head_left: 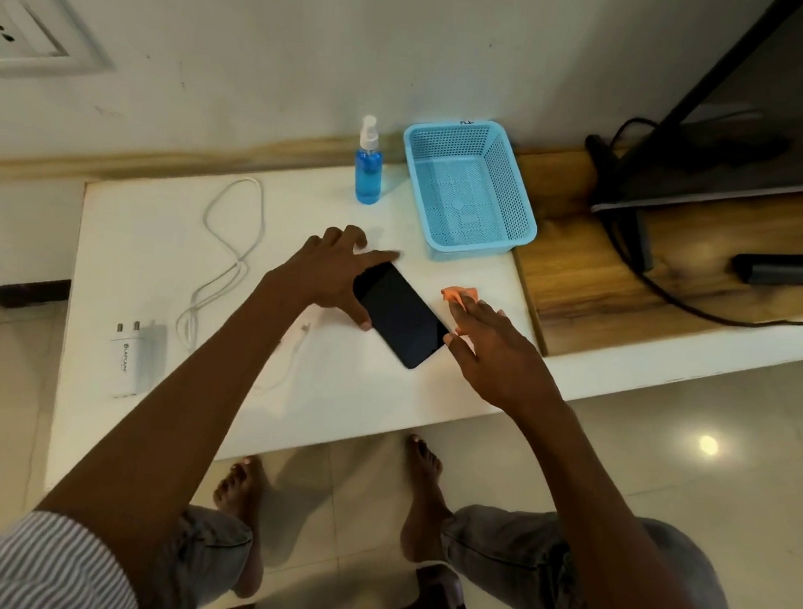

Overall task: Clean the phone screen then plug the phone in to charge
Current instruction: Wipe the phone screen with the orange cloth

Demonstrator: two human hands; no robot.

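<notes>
1. Phone [401, 314]: a flat, dark, glossy slab, laid screen-up near the middle of the white desk [145, 245], its long axis running diagonally from the far left toward the near right edge.
2. Left hand [332, 275]: the phone's far-left end is braced between thumb and spread, loosely curled fingers.
3. Right hand [487, 347]: fingers are held straight and relaxed at the phone's right edge, over a crumpled orange cloth [460, 295]; nothing is gripped.
4. Cloth lies nearer the right hand, so wiping is judged to fall to it.
5. White cable [230, 252] and charger [133, 360] lie toward the left edge.
</notes>
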